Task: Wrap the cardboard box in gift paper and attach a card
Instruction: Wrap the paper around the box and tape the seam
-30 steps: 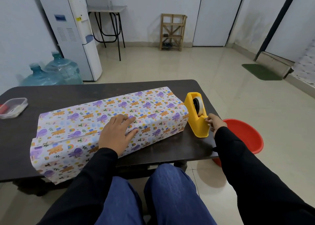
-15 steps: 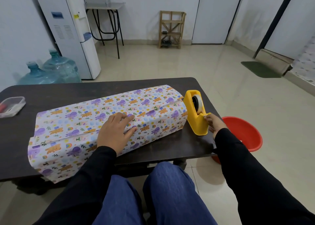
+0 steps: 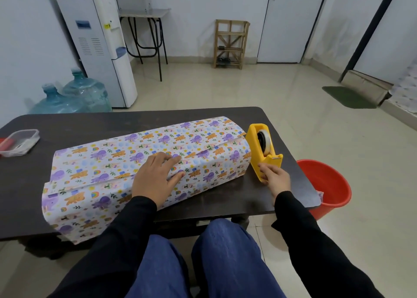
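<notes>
Slid the right hand from the cutter down to the near foot of the tape dispenser — fingertips curled, on tape or plastic cannot tell — with the left hand spread flat, pinning the paper seam on the cardboard box lying across the table, likely awaiting tape
</notes>
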